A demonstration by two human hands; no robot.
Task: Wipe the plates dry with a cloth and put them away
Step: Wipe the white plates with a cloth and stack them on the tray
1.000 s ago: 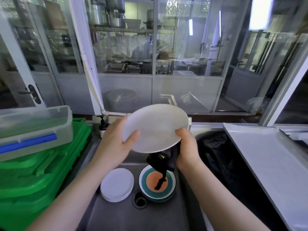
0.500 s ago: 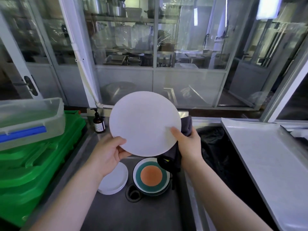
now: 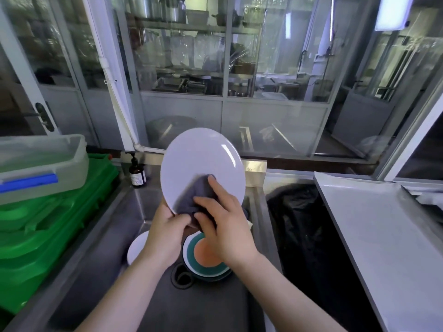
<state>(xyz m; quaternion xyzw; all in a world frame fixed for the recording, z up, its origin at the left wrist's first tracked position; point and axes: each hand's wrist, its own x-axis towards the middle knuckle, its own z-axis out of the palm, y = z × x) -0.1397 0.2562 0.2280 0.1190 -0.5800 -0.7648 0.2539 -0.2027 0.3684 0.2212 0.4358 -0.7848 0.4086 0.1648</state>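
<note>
I hold a large white plate (image 3: 199, 161) nearly upright above the sink. My left hand (image 3: 165, 233) grips its lower edge. My right hand (image 3: 223, 219) presses a dark grey cloth (image 3: 194, 195) against the plate's lower face, fingers curled over the cloth. Below my hands, in the sink, lie a small white plate (image 3: 136, 248) and a plate with green rings and an orange middle (image 3: 206, 257); both are partly hidden by my hands.
The steel sink (image 3: 115, 238) has a drain (image 3: 182, 276) near the plates. Green crates (image 3: 48, 233) with a clear lidded box (image 3: 40, 164) stand left. A brown pump bottle (image 3: 137, 174) sits at the sink's back. A black-lined bin (image 3: 302, 226) and a steel counter (image 3: 383, 236) lie right.
The plate has tipped from facing me to nearly edge-up. My right hand came from behind the rim onto its face with the cloth. My left hand slid to the bottom edge.
</note>
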